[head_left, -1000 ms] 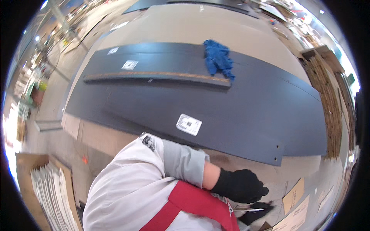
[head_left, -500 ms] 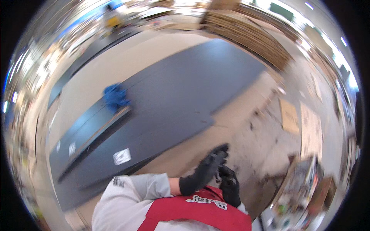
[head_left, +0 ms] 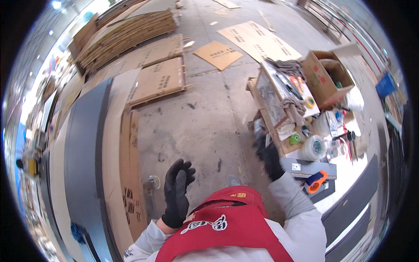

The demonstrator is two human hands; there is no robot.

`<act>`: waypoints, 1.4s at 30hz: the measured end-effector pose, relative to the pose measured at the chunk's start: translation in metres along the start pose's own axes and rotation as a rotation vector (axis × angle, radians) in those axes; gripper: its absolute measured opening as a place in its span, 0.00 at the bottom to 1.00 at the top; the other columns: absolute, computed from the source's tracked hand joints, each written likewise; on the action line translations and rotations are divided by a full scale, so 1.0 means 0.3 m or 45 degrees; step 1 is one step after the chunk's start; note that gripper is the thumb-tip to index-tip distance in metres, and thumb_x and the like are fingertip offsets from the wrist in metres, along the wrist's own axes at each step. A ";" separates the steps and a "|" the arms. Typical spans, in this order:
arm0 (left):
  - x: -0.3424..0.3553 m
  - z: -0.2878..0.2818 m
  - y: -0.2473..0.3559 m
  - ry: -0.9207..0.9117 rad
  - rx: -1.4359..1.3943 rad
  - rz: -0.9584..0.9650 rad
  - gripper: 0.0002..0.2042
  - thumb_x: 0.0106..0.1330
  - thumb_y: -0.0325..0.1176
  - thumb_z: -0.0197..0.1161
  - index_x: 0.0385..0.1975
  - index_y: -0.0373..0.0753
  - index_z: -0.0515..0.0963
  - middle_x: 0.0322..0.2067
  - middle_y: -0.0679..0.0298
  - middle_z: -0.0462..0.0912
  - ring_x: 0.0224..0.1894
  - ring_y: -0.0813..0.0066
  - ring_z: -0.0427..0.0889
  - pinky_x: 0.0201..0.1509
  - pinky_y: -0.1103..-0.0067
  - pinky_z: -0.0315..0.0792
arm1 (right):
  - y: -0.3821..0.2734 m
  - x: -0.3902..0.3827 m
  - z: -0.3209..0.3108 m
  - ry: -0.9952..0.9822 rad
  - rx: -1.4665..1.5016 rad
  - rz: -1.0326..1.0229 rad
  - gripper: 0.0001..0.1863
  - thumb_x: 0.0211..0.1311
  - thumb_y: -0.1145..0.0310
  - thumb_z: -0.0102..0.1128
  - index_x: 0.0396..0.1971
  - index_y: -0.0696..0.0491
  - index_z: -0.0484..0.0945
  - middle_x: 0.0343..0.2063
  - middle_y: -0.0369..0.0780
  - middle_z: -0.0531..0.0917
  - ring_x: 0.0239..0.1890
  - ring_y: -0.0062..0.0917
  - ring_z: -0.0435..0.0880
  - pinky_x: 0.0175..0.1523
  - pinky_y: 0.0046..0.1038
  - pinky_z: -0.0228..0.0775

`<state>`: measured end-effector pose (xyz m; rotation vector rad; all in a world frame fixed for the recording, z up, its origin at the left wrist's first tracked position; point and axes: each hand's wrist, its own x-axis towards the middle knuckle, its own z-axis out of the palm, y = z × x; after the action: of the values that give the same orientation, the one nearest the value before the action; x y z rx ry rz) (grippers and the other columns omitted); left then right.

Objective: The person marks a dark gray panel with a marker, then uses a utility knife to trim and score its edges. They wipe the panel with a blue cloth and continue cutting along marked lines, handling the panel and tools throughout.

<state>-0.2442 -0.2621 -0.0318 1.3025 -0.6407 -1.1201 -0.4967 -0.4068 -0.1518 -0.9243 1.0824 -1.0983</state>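
Note:
My left hand (head_left: 176,192), in a black glove, hovers over the concrete floor with its fingers stretched out and nothing in it. My right hand (head_left: 269,159), also in a black glove, is beside the near corner of a cluttered worktable (head_left: 273,94). Its fingers are smeared by motion, so whether they hold anything cannot be seen. Close to it lie a clear tape roll (head_left: 313,148), a green tape roll (head_left: 294,139) and an orange-and-blue tape dispenser (head_left: 316,181). At the left, dark grey panels (head_left: 83,144) lie on a stack, with a blue cloth (head_left: 77,232) on them.
An open cardboard box (head_left: 321,83) and grey rags (head_left: 290,67) occupy the worktable. Flat cardboard sheets (head_left: 218,55) lie on the floor ahead. Stacked boards (head_left: 131,35) stand at the far left. Dark strips (head_left: 353,196) lie at the right; a person (head_left: 31,166) is in the left distance.
My view has swung right, from the grey panels toward the worktable. My hands, close together before, are now apart, the right one beside the table.

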 end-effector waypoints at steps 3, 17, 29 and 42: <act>0.047 0.065 -0.030 0.060 0.244 -0.131 0.16 0.68 0.35 0.53 0.52 0.35 0.69 0.43 0.58 0.80 0.31 0.80 0.77 0.32 0.84 0.69 | -0.011 0.323 -0.408 0.511 -1.011 -0.366 0.13 0.57 0.67 0.56 0.39 0.58 0.75 0.29 0.45 0.81 0.31 0.34 0.79 0.37 0.33 0.71; -0.004 0.181 0.027 0.375 0.638 -0.501 0.09 0.64 0.31 0.55 0.30 0.31 0.78 0.21 0.61 0.81 0.21 0.78 0.79 0.24 0.84 0.73 | -0.124 1.100 -0.670 0.639 -2.102 -0.411 0.21 0.55 0.55 0.59 0.46 0.48 0.74 0.41 0.46 0.77 0.38 0.39 0.81 0.43 0.39 0.73; 0.139 0.179 0.103 0.370 0.820 0.502 0.20 0.55 0.29 0.68 0.49 0.37 0.75 0.38 0.62 0.82 0.36 0.78 0.81 0.39 0.81 0.74 | -0.232 0.352 0.217 -1.667 0.322 0.534 0.30 0.65 0.40 0.41 0.38 0.56 0.74 0.13 0.37 0.74 0.09 0.16 0.66 0.15 0.18 0.57; -0.190 -0.206 0.160 0.515 0.297 0.210 0.11 0.57 0.34 0.68 0.38 0.39 0.81 0.29 0.68 0.82 0.27 0.84 0.76 0.32 0.85 0.71 | -0.008 -0.204 0.637 -2.213 0.205 1.014 0.35 0.63 0.38 0.41 0.46 0.58 0.71 0.16 0.37 0.75 0.11 0.17 0.66 0.16 0.19 0.55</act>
<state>-0.1977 -0.1899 0.0129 1.5899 -0.5728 -0.6334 -0.3177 -0.3382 -0.0928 -0.7931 -0.1805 0.4207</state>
